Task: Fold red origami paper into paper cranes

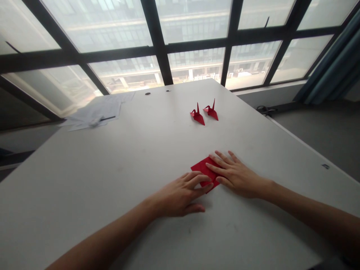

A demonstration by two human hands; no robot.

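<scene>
A red sheet of origami paper [200,167] lies flat on the white table [135,165], partly covered by both hands. My right hand [235,173] rests on its right side with the fingers spread. From the left, my left hand [189,192] reaches over the paper's near edge, its fingertips on the surface and its thumb held apart. Neither hand grasps anything. Farther back stand two folded red paper cranes, a left one [198,117] and a right one [212,113], side by side.
White papers [98,108] lie at the table's far left, with a dark pen [108,118] on them. Windows with dark frames [161,48] rise behind the table. A blue curtain [330,60] hangs at the right, and a dark cable [266,110] lies beyond the right edge.
</scene>
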